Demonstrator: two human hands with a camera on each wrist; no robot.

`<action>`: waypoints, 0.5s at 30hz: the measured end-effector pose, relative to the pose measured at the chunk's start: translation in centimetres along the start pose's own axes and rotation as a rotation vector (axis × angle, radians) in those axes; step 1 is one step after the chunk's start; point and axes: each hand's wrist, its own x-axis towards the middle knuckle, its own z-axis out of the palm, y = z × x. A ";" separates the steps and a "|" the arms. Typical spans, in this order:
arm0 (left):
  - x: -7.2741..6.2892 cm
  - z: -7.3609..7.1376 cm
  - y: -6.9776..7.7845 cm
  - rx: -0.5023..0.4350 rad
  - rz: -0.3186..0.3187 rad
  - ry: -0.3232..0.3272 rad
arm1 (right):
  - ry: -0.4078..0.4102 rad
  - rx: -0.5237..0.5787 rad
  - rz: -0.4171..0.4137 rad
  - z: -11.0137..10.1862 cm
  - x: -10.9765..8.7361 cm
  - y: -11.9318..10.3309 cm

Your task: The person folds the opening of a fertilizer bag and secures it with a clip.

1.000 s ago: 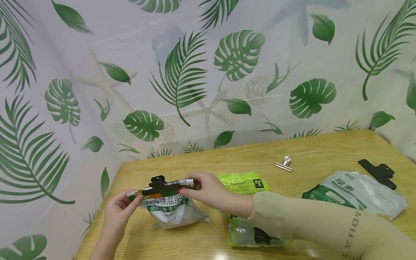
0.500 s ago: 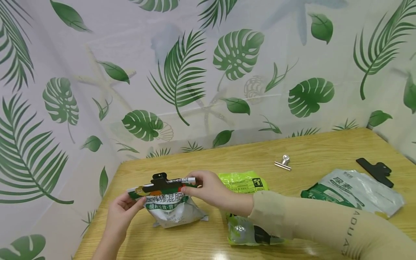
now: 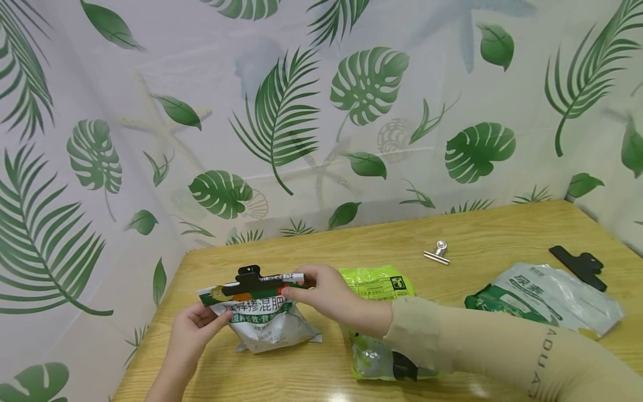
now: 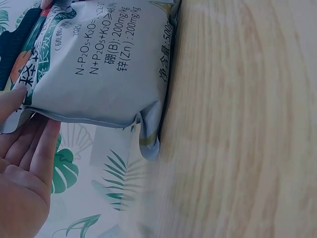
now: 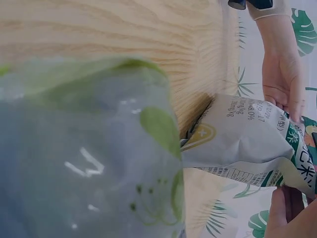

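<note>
A white and green fertilizer bag (image 3: pixel 268 329) stands on the table at the left, its top folded over. A black clip (image 3: pixel 248 282) clamps the fold in the middle. My left hand (image 3: pixel 193 332) pinches the bag's left side below the fold, thumb in front and fingers behind. With thumb and fingers, my right hand (image 3: pixel 326 293) pinches the right end of the folded top. The left wrist view shows the printed front of the bag (image 4: pixel 99 64); in the right wrist view both hands flank the bag (image 5: pixel 237 134).
A bright green bag (image 3: pixel 372 357) lies right of the fertilizer bag, partly under my right forearm. Farther right are a white and green bag (image 3: pixel 552 293) and another black clip (image 3: pixel 577 268). A silver bulldog clip (image 3: pixel 437 253) lies toward the back of the wooden table (image 3: pixel 351 234).
My left hand has slid down from the left end of the folded top to the bag's side just below it. The right hand keeps its pinch on the right end.
</note>
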 end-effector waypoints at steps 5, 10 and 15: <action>0.1 0.1 -0.3 0.024 0.003 -0.023 | 0.019 -0.014 0.031 0.0 -0.2 -0.2; 0.2 0.2 -0.3 0.029 0.015 -0.025 | 0.033 -0.020 0.049 0.0 -0.2 -0.1; 0.1 0.3 -0.6 0.041 0.017 -0.031 | 0.042 0.001 0.111 0.0 0.0 0.0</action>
